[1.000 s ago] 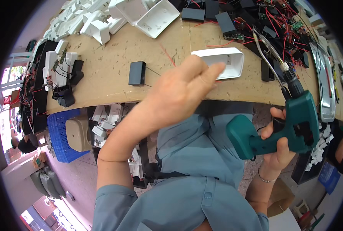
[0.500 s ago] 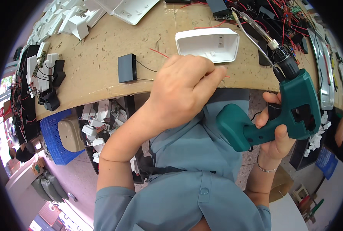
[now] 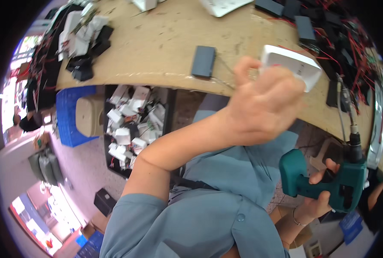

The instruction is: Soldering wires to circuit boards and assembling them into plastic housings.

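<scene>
Many white parts (image 3: pixel 129 122) in black bin (image 3: pixel 168 112) underneath.

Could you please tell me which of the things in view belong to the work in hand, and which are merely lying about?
In hand:
- white plastic housing, gripped by the left hand
- green power screwdriver, held by the right hand

Lying about:
- small black box on the wooden bench
- black modules with red wires
- bin of white parts under the bench

The left hand (image 3: pixel 264 105) grips a white casing (image 3: pixel 292 66); the right hand (image 3: pixel 318 200) holds a green drill (image 3: pixel 329 182).
</scene>
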Demonstrator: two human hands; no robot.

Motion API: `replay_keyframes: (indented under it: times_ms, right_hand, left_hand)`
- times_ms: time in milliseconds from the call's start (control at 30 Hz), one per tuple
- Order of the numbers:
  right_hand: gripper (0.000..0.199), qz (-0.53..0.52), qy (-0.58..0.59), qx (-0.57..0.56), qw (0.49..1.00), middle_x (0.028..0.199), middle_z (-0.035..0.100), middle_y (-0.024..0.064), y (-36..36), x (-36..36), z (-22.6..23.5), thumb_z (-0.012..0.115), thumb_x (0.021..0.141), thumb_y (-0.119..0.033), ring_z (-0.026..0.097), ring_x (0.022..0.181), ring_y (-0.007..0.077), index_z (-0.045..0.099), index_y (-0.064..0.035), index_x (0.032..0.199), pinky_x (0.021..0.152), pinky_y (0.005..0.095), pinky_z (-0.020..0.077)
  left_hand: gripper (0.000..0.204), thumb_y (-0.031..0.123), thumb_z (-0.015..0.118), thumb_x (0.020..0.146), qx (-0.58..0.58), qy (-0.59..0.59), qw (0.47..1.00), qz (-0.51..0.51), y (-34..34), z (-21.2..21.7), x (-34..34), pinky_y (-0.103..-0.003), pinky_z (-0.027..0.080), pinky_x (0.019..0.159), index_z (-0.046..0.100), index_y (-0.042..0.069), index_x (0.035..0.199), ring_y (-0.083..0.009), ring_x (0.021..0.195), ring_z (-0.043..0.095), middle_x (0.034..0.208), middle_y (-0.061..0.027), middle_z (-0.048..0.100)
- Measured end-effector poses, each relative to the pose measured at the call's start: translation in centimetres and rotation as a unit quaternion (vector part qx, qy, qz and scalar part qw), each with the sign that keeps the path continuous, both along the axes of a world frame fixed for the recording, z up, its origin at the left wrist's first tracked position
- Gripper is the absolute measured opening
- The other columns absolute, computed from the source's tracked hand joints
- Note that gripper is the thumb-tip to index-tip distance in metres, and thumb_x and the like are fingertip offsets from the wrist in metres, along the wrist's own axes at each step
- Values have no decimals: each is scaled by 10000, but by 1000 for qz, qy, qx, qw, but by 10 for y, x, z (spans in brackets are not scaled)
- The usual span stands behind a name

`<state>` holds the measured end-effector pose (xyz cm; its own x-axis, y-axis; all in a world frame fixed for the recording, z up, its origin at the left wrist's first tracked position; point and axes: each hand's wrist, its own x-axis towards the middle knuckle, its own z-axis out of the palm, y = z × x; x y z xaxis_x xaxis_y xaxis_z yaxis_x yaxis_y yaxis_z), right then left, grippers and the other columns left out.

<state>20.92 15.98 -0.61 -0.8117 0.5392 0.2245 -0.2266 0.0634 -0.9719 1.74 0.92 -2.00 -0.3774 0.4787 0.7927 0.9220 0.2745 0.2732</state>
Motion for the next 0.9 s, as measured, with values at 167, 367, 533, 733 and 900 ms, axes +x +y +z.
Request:
replay_keyframes:
  times_ms: [167, 367, 533, 733, 900]
  right_hand:
    - [717, -72, -70, 35, 994, 1073, 524, 228, -22, 4, 16, 715, 700, -340, 564, 664, 157, 387, 89, 1171, 555, 211, 456]
    - [710, -66, -147, 16, 987, 1012, 559, 191, -32, 4, 19, 741, 665, -366, 571, 671, 150, 437, 83, 1123, 584, 230, 457]
    - [679, -57, -153, 19, 986, 1003, 567, 184, -36, 0, 16, 746, 665, -328, 574, 682, 150, 448, 76, 1122, 604, 243, 463]
    - [658, -39, -166, 11, 985, 1018, 569, 193, -38, -3, 15, 746, 668, -296, 580, 714, 153, 452, 76, 1125, 618, 248, 473]
    - [647, -35, -169, 6, 985, 1024, 567, 196, -39, -10, 16, 740, 678, -279, 581, 723, 156, 445, 74, 1133, 617, 247, 476]
  left_hand:
    - [127, 76, 638, 590, -4, -3, 996, 89, 6, 5, -14, -381, 262, 803, 613, 109, 711, -175, 886, 530, 984, -28, 561]
    - [82, 68, 621, 595, -13, -15, 993, 118, 24, -3, -20, -427, 279, 805, 545, 63, 625, -206, 949, 516, 968, -36, 541]
    - [75, 49, 612, 589, 9, -4, 993, 118, 26, 0, -21, -388, 293, 796, 550, 39, 630, -218, 911, 494, 960, -46, 533]
    - [65, 26, 595, 583, 10, 15, 993, 116, 21, 7, -21, -369, 295, 786, 542, 23, 621, -228, 889, 474, 955, -54, 530]
    - [64, 21, 593, 579, -20, 51, 990, 133, 18, 9, -20, -370, 294, 777, 538, 21, 612, -226, 889, 473, 955, -55, 530]
